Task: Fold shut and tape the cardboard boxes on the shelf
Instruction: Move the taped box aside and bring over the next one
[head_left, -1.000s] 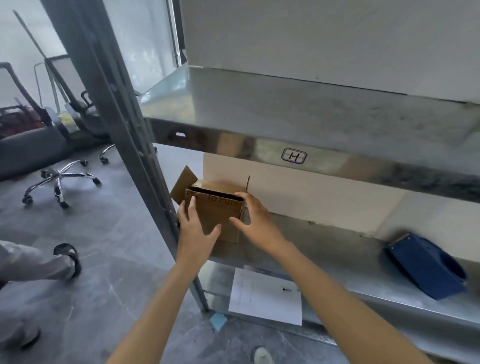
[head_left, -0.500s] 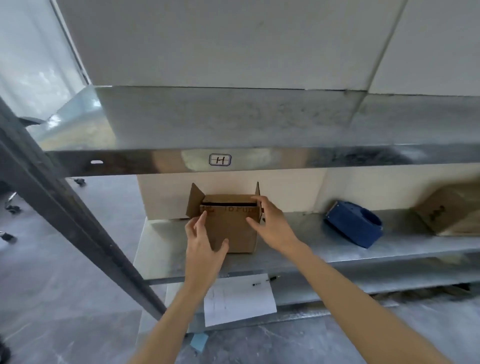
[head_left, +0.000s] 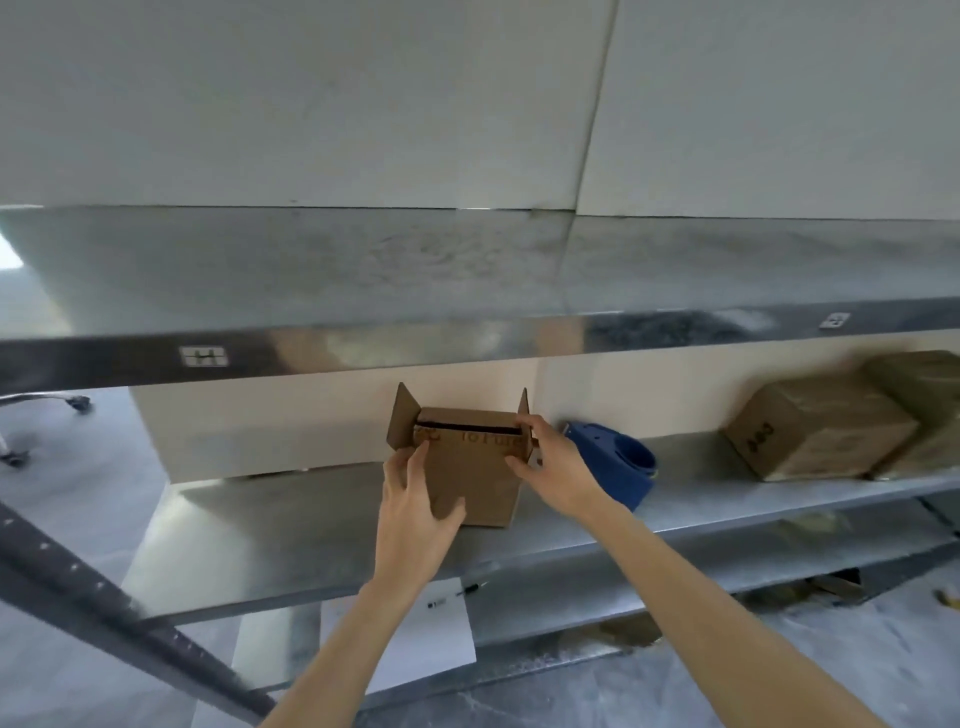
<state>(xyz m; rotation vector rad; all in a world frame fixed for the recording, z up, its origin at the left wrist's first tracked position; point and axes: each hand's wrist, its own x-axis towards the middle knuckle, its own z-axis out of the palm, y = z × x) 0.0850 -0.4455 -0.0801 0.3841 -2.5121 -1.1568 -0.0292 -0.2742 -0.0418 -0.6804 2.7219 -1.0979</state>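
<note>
A small brown cardboard box (head_left: 475, 475) stands on the metal shelf (head_left: 291, 525), its two side flaps sticking up and a dark gap along its top front edge. My left hand (head_left: 415, 512) lies against the box's front left side with straight fingers and the thumb spread across the front face. My right hand (head_left: 558, 470) grips the box's upper right corner, fingers curled over the top edge. A blue tape dispenser (head_left: 615, 467) sits on the shelf just right of the box, partly behind my right hand.
Two closed cardboard boxes (head_left: 821, 434) sit at the shelf's right end. An upper metal shelf (head_left: 467, 332) overhangs the box. A white sheet of paper (head_left: 426, 639) with a pen lies on the lower level. A dark upright post (head_left: 104, 613) slants at lower left.
The view has swung right, showing the boxes at the right end. Both hands stay on the box; the box now stands closer to the blue tape dispenser.
</note>
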